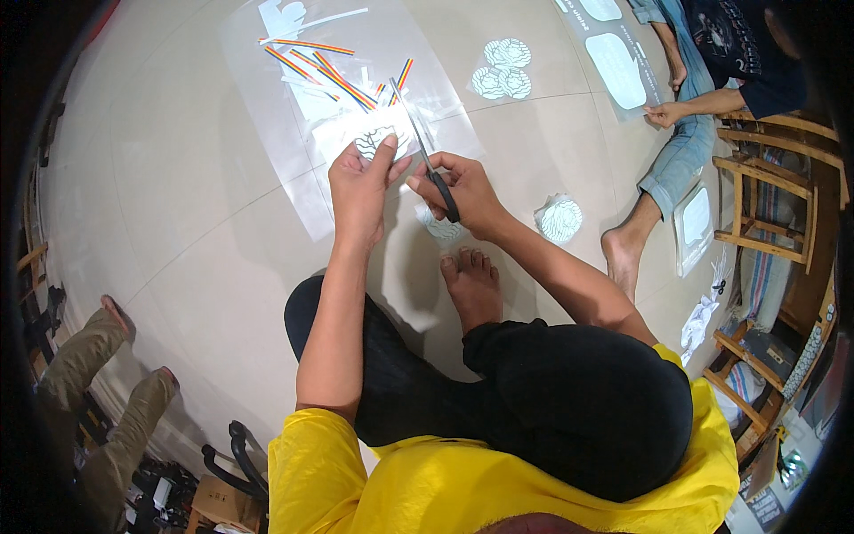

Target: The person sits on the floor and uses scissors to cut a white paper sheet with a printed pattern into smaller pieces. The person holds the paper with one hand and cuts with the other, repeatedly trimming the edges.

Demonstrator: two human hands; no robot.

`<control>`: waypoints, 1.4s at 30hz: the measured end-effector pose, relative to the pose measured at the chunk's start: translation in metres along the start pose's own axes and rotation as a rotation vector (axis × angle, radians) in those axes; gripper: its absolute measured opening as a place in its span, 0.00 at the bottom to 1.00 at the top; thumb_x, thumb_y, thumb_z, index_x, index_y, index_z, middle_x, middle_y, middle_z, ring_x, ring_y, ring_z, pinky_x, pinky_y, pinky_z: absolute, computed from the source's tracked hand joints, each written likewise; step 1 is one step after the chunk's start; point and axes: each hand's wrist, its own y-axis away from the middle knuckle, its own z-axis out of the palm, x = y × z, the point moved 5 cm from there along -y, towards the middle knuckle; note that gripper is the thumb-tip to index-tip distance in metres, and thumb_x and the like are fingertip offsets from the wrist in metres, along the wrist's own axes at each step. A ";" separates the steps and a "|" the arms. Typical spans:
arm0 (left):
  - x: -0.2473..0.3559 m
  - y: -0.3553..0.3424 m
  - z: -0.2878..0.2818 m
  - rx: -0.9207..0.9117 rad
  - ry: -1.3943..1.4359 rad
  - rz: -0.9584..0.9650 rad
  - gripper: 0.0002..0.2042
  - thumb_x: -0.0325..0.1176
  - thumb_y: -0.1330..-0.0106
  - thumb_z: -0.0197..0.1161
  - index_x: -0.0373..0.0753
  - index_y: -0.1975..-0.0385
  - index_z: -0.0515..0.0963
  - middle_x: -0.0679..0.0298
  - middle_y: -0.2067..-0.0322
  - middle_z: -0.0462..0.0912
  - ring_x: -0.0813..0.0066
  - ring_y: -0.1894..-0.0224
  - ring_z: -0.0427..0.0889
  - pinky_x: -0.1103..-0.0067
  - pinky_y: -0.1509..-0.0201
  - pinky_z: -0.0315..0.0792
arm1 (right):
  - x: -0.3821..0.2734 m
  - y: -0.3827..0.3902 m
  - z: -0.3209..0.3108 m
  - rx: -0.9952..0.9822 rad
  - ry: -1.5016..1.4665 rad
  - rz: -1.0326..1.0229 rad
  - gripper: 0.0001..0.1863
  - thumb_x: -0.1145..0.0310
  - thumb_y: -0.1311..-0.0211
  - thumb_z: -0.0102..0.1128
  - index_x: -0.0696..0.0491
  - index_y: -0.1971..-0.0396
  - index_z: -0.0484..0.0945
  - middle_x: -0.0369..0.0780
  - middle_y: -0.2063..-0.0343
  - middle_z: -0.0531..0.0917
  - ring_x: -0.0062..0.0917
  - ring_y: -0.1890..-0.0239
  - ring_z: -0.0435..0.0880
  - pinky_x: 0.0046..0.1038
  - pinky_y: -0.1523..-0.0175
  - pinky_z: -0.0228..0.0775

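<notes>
The left hand (pixel 360 182) pinches a white paper sheet (pixel 365 133) printed with a dark line pattern, thumb and fingers clamped on its near edge. The sheet is held flat above the floor, its long side running left to right.

The right hand (pixel 467 191) grips a pair of scissors (pixel 427 160) by their black handles, fingers through the loops. The scissors' long axis runs from the handles near the right hand up and slightly left, the blade tips pointing away from the person and meeting the right edge of the sheet. Whether the blades are parted cannot be told.

Beyond the sheet lies a clear plastic sheet (pixel 267 133) on the floor, strewn with rainbow-coloured strips (pixel 329 76) and white offcuts. Right of the sheet, farther off, sits a group of round patterned cutouts (pixel 503 69). Another round cutout (pixel 560 220) lies on the floor right of the right hand, and one more (pixel 442 230) sits just under that hand, near the person's bare foot (pixel 471 285). A second person sits well to the right of the sheet, a hand (pixel 663 114) resting on the floor.
</notes>
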 end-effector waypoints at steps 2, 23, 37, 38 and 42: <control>0.000 0.000 -0.001 0.002 0.003 0.001 0.14 0.31 0.23 0.65 0.29 0.44 0.79 0.59 0.49 0.88 0.71 0.49 0.88 0.73 0.41 0.84 | 0.002 -0.003 -0.004 0.013 -0.009 -0.015 0.15 0.62 0.32 0.75 0.55 0.57 0.81 0.31 0.79 0.80 0.12 0.80 0.74 0.18 0.75 0.64; -0.002 0.002 0.006 -0.075 -0.121 -0.068 0.18 0.33 0.26 0.70 0.33 0.41 0.78 0.66 0.60 0.88 0.84 0.62 0.85 0.84 0.62 0.81 | -0.040 -0.002 -0.027 0.081 -0.067 -0.256 0.25 0.73 0.35 0.76 0.62 0.43 0.73 0.35 0.67 0.86 0.11 0.64 0.82 0.15 0.58 0.73; 0.008 0.001 0.005 -0.046 -0.030 0.018 0.24 0.31 0.26 0.68 0.22 0.37 0.71 0.65 0.61 0.85 0.84 0.64 0.83 0.78 0.55 0.88 | 0.000 0.026 -0.016 0.043 0.015 -0.029 0.20 0.67 0.35 0.77 0.57 0.48 0.79 0.35 0.72 0.86 0.13 0.72 0.81 0.19 0.67 0.72; 0.008 0.001 0.005 -0.053 -0.034 0.007 0.24 0.30 0.26 0.68 0.22 0.37 0.71 0.65 0.61 0.85 0.83 0.63 0.83 0.78 0.55 0.88 | 0.011 0.029 -0.018 0.016 0.014 -0.010 0.20 0.66 0.35 0.77 0.56 0.49 0.80 0.34 0.73 0.85 0.13 0.73 0.80 0.19 0.67 0.72; 0.006 0.000 0.002 -0.058 -0.059 -0.029 0.20 0.30 0.26 0.68 0.28 0.39 0.75 0.62 0.56 0.87 0.77 0.57 0.88 0.77 0.54 0.87 | 0.021 0.036 -0.013 -0.021 0.011 0.027 0.20 0.64 0.34 0.77 0.57 0.50 0.80 0.33 0.75 0.84 0.13 0.75 0.78 0.19 0.68 0.70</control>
